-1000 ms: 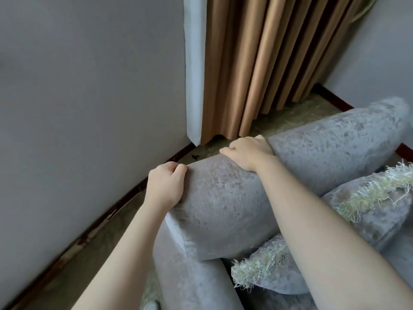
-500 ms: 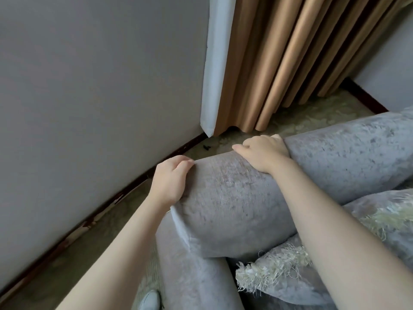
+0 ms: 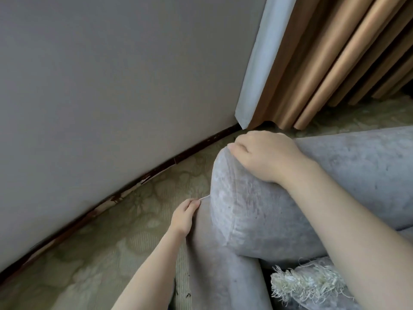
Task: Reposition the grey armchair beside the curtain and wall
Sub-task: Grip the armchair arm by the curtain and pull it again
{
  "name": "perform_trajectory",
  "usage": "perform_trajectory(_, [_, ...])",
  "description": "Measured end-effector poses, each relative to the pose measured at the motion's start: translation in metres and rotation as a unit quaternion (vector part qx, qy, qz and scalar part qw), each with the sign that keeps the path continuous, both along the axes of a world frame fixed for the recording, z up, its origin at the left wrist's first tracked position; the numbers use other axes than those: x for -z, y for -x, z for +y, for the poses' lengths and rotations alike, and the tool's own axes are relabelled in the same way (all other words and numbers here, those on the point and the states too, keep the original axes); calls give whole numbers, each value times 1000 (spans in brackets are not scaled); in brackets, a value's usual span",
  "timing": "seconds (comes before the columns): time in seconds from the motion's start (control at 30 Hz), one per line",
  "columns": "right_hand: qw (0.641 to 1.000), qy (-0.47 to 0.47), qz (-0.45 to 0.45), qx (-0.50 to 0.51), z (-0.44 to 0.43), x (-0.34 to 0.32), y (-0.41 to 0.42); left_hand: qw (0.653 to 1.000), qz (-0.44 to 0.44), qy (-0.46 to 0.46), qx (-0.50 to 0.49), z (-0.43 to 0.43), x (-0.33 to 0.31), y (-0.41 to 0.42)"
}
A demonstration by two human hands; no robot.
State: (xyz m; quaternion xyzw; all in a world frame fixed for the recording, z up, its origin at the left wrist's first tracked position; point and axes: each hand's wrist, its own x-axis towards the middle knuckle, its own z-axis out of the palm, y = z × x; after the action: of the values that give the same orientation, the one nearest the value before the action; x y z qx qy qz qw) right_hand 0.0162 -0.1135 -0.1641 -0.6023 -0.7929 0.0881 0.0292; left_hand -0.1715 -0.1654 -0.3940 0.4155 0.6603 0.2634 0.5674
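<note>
The grey armchair (image 3: pixel 257 211) fills the right half of the view, its padded back roll running from the centre toward the right edge. My right hand (image 3: pixel 266 154) is curled over the top end of that roll and grips it. My left hand (image 3: pixel 184 217) is lower, on the chair's outer side just under the roll's end, fingers closed and pinching the fabric there. The tan pleated curtain (image 3: pixel 324 70) hangs just beyond the chair, with a white lining strip along its left edge. The grey wall (image 3: pixel 111 81) stands to the left.
A dark skirting board (image 3: pixel 143 177) runs along the foot of the wall. Pale green patterned carpet (image 3: pixel 125 233) shows in the gap between wall and chair. A fringed cushion (image 3: pixel 308 285) lies on the seat at the lower right.
My left hand has dropped from the roll's end to the chair's side below it. The view has swung, so wall and curtain look closer. My right hand keeps its grip.
</note>
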Motion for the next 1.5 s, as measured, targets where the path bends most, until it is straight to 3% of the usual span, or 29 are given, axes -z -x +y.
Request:
perform_trajectory(0.17, [995, -91, 3, 38, -10, 10, 16, 997, -46, -35, -59, -6, 15, -6])
perform_trajectory(0.4, [991, -111, 38, 58, -30, 2, 15, 995, -36, -61, -71, -20, 13, -9])
perform_trajectory(0.53, [982, -169, 76, 40, -77, 5, 42, 992, 0, -81, -93, -74, 30, 16])
perform_trajectory(0.67, [981, -160, 111, 2, -123, 20, 88, 994, -1, -24, -110, -116, 63, 53])
perform_trajectory(0.83, [985, -148, 93, -4, -120, 16, 84, 991, -8, -54, -125, -126, 37, 55])
perform_trajectory(1.03, [988, -144, 52, 30, -122, 15, 90, 994, -38, -28, -102, -127, 27, 60])
perform_trajectory(1.3, [993, -110, 22, 43, -119, 13, 92, 987, 113, -81, 80, -108, 11, 70])
perform_trajectory(1.4, [992, -116, 12, 44, -118, 14, 89, 984, 104, -124, 74, -113, 11, 60])
perform_trajectory(1.5, [994, -104, 11, 32, -117, 14, 88, 980, 128, -153, 6, -122, 12, 45])
